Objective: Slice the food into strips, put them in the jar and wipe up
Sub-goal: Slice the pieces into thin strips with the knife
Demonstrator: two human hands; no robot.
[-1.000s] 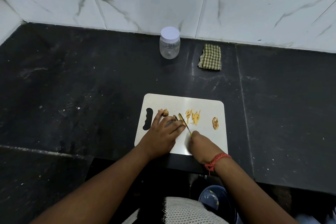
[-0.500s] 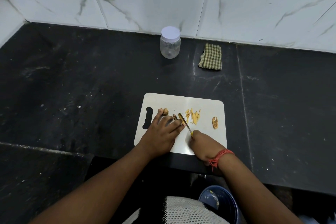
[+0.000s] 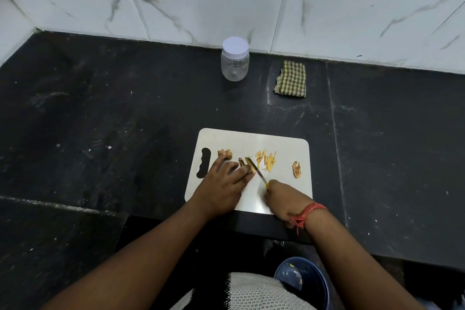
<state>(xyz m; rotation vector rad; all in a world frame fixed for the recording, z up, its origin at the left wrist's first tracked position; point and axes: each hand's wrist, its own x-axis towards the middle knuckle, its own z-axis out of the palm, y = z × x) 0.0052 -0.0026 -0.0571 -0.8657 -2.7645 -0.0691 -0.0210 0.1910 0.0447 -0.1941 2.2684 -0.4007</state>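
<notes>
Slicing midway: right hand (image 3: 283, 199) grips knife (image 3: 255, 171), left hand (image 3: 224, 181) pins food (image 3: 242, 161); strips (image 3: 266, 160) cut; jar (image 3: 235, 59) at the surface's far edge lidded, empty; cloth (image 3: 290, 79) unused.

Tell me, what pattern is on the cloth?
The cloth has green and cream checks, seen best in the head view, by the wall.

A white board (image 3: 281, 148) lies on the dark surface (image 3: 100, 121). The left hand (image 3: 221, 184) presses a food piece (image 3: 242, 161) on the board with straight fingers. The right hand (image 3: 284, 199) grips a knife (image 3: 256, 171), its blade against that piece. Yellow strips (image 3: 266, 160) lie right of the blade, a slice (image 3: 296, 169) further right, a lump (image 3: 225, 153) by the left fingertips. Far back stand a lidded jar (image 3: 235, 59) and a checked cloth (image 3: 290, 78).
</notes>
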